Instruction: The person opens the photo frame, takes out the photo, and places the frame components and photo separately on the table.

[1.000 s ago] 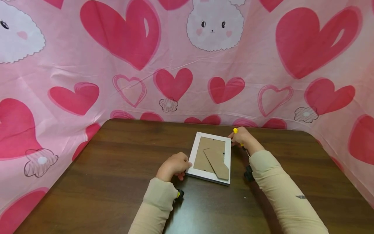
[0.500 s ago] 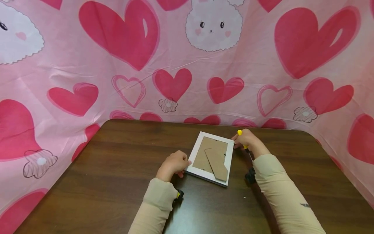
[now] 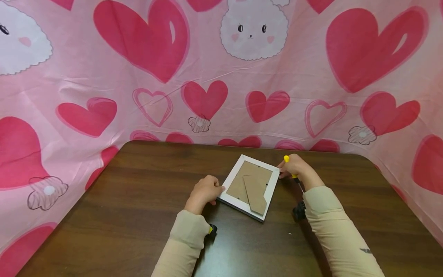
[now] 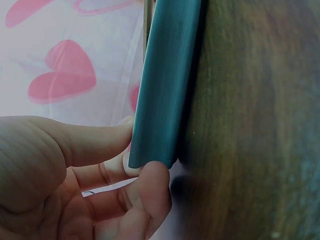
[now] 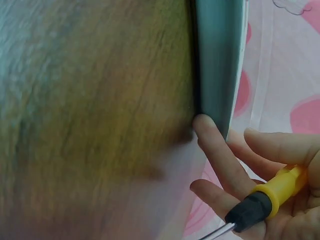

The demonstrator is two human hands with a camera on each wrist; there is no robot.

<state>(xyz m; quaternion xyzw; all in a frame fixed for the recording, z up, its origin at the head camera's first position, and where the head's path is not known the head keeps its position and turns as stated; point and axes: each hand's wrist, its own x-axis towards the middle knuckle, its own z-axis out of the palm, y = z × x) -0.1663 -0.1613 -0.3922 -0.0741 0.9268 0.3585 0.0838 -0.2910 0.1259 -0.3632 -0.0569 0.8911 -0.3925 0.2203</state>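
A white picture frame point(image 3: 237, 201) lies back side up on the table, its brown backing board point(image 3: 238, 184) and angled stand flap point(image 3: 255, 194) showing. My left hand point(image 3: 204, 192) pinches the frame's near left corner; in the left wrist view the thumb sits on the upper edge with fingers at the end. At the opposite corner, my right hand point(image 3: 294, 167) touches the frame with its fingertips. Tucked in that same hand is a screwdriver point(image 5: 277, 192) with a yellow and black handle, its metal shaft pointing back toward the wrist.
The dark wooden table point(image 3: 138, 215) reaches back to a pink cloth point(image 3: 207, 69) printed with hearts and bunny faces. A tiny white speck point(image 3: 290, 233) lies right of the frame. Black wrist cameras hang below both sleeves.
The picture frame has turned clockwise on the table, its far right corner swinging right and toward me. My right hand has moved right along with that corner; the left hand has shifted slightly.
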